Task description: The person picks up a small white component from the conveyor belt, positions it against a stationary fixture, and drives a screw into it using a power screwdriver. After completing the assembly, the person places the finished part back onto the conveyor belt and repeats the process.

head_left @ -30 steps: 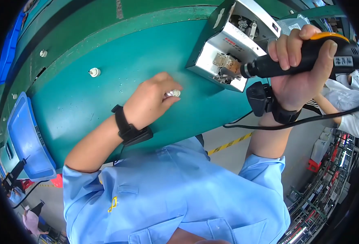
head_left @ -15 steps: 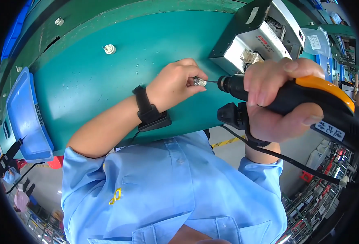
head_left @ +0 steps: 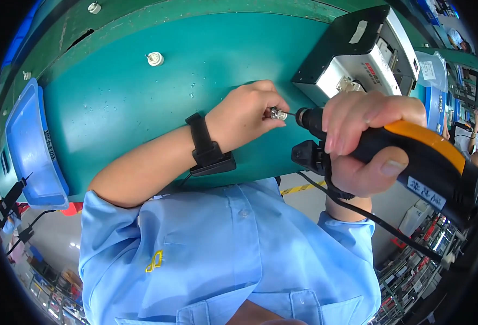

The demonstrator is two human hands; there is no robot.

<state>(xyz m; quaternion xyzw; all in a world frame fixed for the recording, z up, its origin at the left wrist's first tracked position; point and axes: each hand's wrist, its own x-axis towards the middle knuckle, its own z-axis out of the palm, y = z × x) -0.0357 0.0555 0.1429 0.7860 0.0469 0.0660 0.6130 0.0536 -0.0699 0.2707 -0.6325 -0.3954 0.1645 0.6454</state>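
Observation:
Above the bench mat, my left hand (head_left: pixel 247 115) pinches a small shiny silver part (head_left: pixel 278 114) between thumb and fingertips; its exact kind is too small to tell. My right hand (head_left: pixel 366 141) is wrapped round a black and orange electric screwdriver (head_left: pixel 431 165), held level. Its thin bit points left and reaches the silver part's near end; whether it is seated in something there I cannot make out. A black strap with a block sits on each wrist.
A silver and black machine (head_left: pixel 339 59) stands at the back right. A blue tray (head_left: pixel 30 146) lies at the left, with another screwdriver (head_left: pixel 12 197) hanging beside it. A white round fitting (head_left: pixel 155 58) rests on the green mat (head_left: pixel 109 103). A cable (head_left: pixel 380 219) runs below my right hand.
The screwdriver's nose has come closer to the silver part, so less of the bit shows. The whole view has shifted a little, with bench things now further right.

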